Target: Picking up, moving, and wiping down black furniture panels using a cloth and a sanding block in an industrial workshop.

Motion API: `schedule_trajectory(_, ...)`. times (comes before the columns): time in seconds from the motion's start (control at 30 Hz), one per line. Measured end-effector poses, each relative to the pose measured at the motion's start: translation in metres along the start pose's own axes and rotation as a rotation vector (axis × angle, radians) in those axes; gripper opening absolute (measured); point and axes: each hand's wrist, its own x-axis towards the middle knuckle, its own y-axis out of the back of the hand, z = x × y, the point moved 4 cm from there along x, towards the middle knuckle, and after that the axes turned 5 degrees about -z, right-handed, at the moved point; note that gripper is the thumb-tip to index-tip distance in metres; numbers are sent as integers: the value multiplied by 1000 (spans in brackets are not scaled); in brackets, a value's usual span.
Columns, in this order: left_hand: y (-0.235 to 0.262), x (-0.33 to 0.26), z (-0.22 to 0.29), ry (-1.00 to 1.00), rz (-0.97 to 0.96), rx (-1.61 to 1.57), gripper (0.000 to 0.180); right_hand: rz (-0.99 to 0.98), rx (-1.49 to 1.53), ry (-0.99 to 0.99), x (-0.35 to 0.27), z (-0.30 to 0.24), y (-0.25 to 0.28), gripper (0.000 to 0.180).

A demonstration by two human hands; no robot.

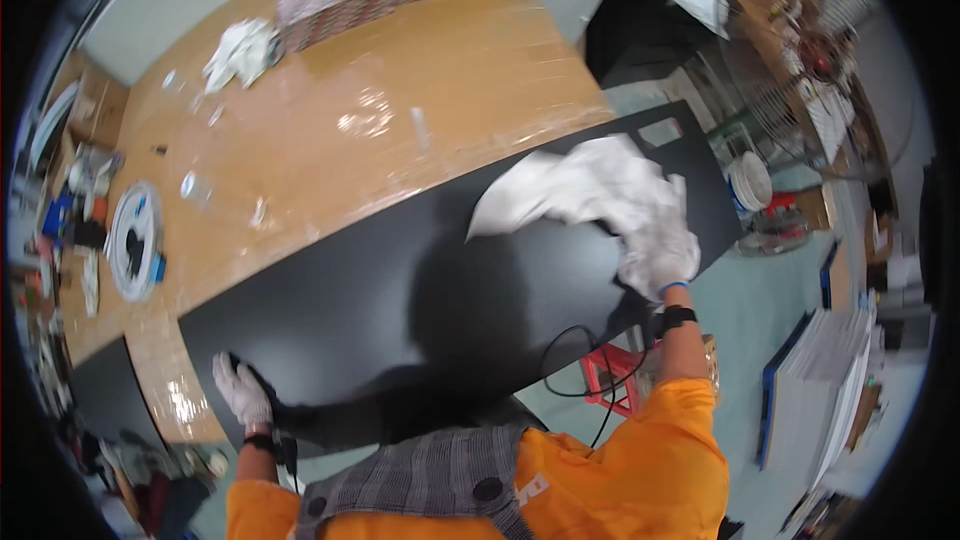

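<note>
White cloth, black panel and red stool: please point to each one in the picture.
white cloth (585, 185), head view, on its crumpled middle.
black panel (400, 280), head view, on its bare top face.
red stool (612, 372), head view, on its frame below the panel's edge.

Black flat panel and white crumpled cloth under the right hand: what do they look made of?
Black flat panel: apparently a rigid painted or laminated board, matt, with a straight thin edge and only faint sheen. White crumpled cloth: looks like soft woven rag, folds and creases showing. The gloved right hand presses on it.
</note>
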Motion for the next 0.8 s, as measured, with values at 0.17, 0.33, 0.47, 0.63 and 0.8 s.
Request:
schedule_trajectory(0.17,-3,3,6,-111,83,-12,41,149,-59,-123,-19,27,-63,55)
schedule_trajectory(0.33,11,-3,10,-153,162,-56,38,197,332,265,-86,-172,-40,44)
schedule_trajectory(0.47,25,-16,10,-200,150,-283,36,37,605,786,-202,-340,17,55)
schedule_trajectory(0.63,4,-60,-3,-236,-288,-937,47,-617,896,738,-273,-423,72,41)
schedule_trajectory(0.8,15,-115,28,-749,-420,-705,45,-512,1337,647,-288,-443,119,46)
